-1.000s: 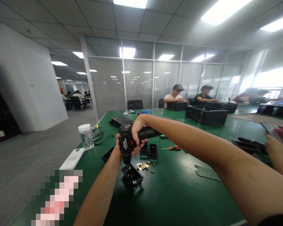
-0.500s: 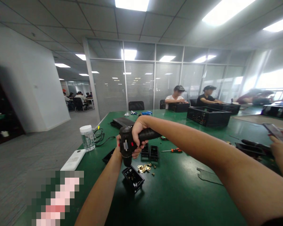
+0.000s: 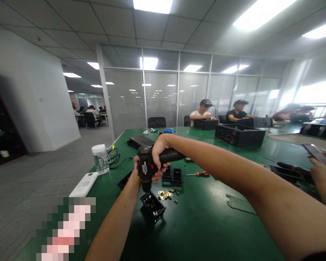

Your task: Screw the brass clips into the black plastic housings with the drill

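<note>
A black cordless drill [image 3: 145,163] points down, its chuck just above one end of a small black plastic housing [image 3: 153,206] on the green table. My right hand [image 3: 159,149] is closed around the drill near its handle, which extends to the right. My left hand [image 3: 136,164] is pressed against the drill's left side, mostly hidden behind it. Fingers show beneath the drill; which hand they belong to is unclear. Beside the housing lie loose brass-coloured plates and screws [image 3: 165,195]. The drill hides its own tip.
More black housings [image 3: 177,177] and an orange-handled screwdriver [image 3: 198,174] lie beyond. To the left are a clear jar [image 3: 100,161], a white power bank [image 3: 84,185] and cables. A black case [image 3: 239,135] stands farther back. At right, another person's hand [image 3: 319,170] holds a phone.
My hands and the drill keep nearly the same pose over the housing. Across the table, the person in black has tilted up a dark panel or case.
</note>
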